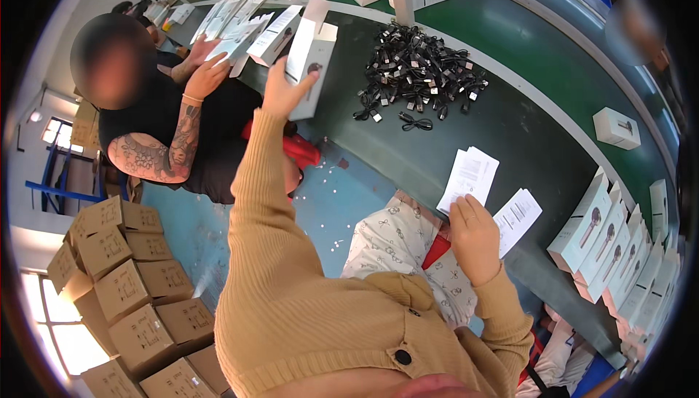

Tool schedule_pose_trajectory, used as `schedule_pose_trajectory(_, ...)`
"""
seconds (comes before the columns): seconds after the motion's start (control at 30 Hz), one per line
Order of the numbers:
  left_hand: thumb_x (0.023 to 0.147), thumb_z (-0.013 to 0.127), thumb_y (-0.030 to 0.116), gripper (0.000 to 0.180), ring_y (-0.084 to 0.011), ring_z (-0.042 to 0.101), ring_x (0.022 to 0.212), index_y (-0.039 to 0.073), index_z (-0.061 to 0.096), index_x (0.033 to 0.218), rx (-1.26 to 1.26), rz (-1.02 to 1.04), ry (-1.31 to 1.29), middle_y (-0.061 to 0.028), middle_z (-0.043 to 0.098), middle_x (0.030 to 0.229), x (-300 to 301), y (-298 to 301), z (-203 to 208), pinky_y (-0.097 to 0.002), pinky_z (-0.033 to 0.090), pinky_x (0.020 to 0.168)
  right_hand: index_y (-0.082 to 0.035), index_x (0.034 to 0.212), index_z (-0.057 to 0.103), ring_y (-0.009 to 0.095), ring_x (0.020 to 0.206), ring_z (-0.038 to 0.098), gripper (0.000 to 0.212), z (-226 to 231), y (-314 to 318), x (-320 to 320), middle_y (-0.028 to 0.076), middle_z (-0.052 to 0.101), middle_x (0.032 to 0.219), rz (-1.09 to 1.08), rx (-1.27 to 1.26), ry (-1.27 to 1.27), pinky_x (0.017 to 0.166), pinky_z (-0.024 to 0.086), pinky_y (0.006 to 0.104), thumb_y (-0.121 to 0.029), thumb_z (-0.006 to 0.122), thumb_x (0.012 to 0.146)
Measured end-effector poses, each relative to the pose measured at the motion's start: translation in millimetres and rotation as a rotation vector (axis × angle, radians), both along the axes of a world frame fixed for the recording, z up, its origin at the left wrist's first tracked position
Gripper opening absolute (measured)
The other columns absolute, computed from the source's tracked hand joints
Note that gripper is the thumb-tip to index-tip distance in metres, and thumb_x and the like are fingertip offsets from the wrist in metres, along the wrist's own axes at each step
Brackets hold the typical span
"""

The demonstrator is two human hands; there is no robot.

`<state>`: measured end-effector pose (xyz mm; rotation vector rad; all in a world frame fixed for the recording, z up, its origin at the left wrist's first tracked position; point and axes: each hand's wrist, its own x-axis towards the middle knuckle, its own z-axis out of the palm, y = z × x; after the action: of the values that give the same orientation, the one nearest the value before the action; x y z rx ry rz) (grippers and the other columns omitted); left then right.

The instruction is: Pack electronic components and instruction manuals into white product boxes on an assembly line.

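Gripping a box [314, 74] in my left hand [285, 92], upper left of centre; flap [314, 14] up, not yet closed. My right hand [475, 239] touches leaflets [470, 172], right of centre; can't tell if pinching. Cables [419, 70] lie loose, upper centre.

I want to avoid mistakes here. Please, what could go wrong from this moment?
The white box, held only by the left hand, could slip and fall. The leaflets at the right hand lie near the edge of the table and might slide off. The jumbled black cables may tangle.
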<state>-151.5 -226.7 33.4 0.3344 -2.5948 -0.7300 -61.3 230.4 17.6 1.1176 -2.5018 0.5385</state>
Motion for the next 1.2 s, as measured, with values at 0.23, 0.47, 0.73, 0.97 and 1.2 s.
schedule_pose_trajectory(0.23, 0.077, 0.073, 0.004, 0.065, -0.0149, 0.059, 0.098, 0.002, 0.033, 0.128, 0.960, -0.404, 0.013, -0.0096, 0.058, 0.110, 116, 138, 15, -0.0295, 0.053, 0.076, -0.001, 0.082, 0.061, 0.032, 0.092, 0.059, 0.013, 10, 10, -5, 0.013, 0.062, 0.096, -0.023, -0.137, -0.193, 0.074, 0.048, 0.0395, -0.003, 0.066, 0.070)
schedule_pose_trajectory(0.47, 0.069, 0.080, 0.008, 0.066, -0.0149, 0.059, 0.098, 0.003, 0.037, 0.119, 0.934, -0.479, -0.135, -0.0086, 0.057, 0.107, 144, 191, 6, -0.0299, 0.050, 0.081, -0.002, 0.087, 0.058, 0.024, 0.077, 0.059, 0.008, 40, 33, -7, 0.016, 0.063, 0.105, -0.296, -0.553, -0.020, 0.068, 0.047, 0.0338, -0.003, 0.065, 0.082)
schedule_pose_trajectory(0.73, 0.064, 0.086, 0.020, 0.072, -0.0134, 0.057, 0.096, 0.001, 0.043, 0.119, 0.832, -0.680, -0.301, -0.0081, 0.058, 0.105, 135, 222, 1, -0.0289, 0.047, 0.083, 0.003, 0.111, 0.053, 0.016, 0.062, 0.066, 0.021, 115, 62, 3, 0.012, 0.065, 0.090, -0.181, -1.136, -0.508, 0.047, 0.041, 0.0173, 0.002, 0.056, 0.090)
schedule_pose_trajectory(0.97, 0.063, 0.086, 0.025, 0.073, -0.0147, 0.058, 0.095, 0.002, 0.045, 0.119, 0.812, -0.734, -0.333, -0.0105, 0.062, 0.101, 144, 233, 4, -0.0291, 0.045, 0.083, 0.003, 0.100, 0.065, 0.012, 0.060, 0.064, 0.015, 119, 45, -17, 0.009, 0.065, 0.084, 0.005, -0.807, -0.637, 0.052, 0.045, 0.0201, 0.003, 0.056, 0.088)
schedule_pose_trajectory(1.2, 0.063, 0.085, 0.032, 0.078, -0.0216, 0.060, 0.097, 0.002, 0.044, 0.123, 0.785, -0.709, -0.398, -0.0135, 0.062, 0.104, 149, 230, -2, -0.0327, 0.047, 0.085, -0.001, 0.099, 0.066, 0.010, 0.058, 0.059, 0.016, 101, 18, -32, 0.010, 0.064, 0.085, 0.052, -0.518, -0.834, 0.052, 0.046, 0.0228, -0.002, 0.062, 0.083)
